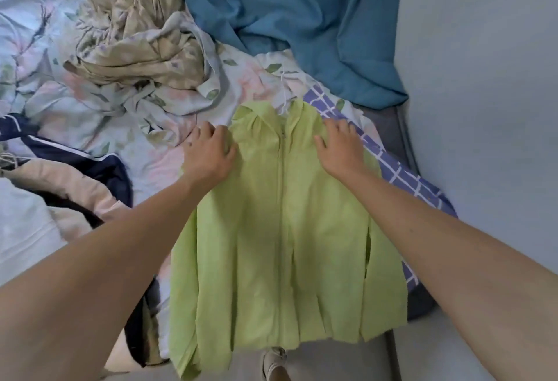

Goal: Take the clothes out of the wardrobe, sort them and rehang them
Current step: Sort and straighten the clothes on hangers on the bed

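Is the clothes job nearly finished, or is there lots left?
Lots left. Done: clothes are out, lying on the bed. In hand: the left hand and right hand rest on the shoulders of a green zip jacket with a white hanger at its collar. Left: the beige heap, blue garment and navy clothes lie unhung.

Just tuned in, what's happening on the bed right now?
A person has a lime green zip jacket laid flat on the bed, a white hanger showing at its collar. The left hand and right hand rest on its shoulders. A teal cloth and a beige crumpled garment lie further back.
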